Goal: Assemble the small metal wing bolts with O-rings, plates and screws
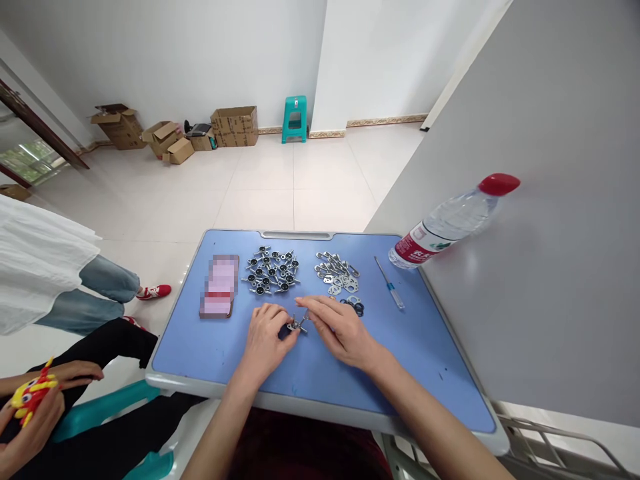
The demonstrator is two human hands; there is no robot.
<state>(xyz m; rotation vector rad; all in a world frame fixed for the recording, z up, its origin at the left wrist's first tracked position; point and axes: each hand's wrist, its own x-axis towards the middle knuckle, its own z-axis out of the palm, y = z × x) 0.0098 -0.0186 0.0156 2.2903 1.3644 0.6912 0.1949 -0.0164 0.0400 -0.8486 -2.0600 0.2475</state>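
Observation:
My left hand (270, 337) rests on the blue table and grips a small metal fitting (297, 326) between thumb and fingers. From the other side my right hand (340, 330) reaches over it, its fingers pinched at the top of the fitting; whatever they hold is too small to name. Beyond my left hand lies a pile of similar metal fittings with black round centres (271, 271). Farther right are metal levers (336, 265) in a heap, with flat metal plates (345, 285) just in front. Black rings (357, 307) lie beside my right hand.
A phone (220, 285) lies at the table's left, a screwdriver (390, 283) at the right. A red-capped water bottle (445, 227) stands by the grey panel. A seated person's hands (45, 400) hold a red-yellow toy at left; another person stands behind. Cardboard boxes (234, 127) line the wall.

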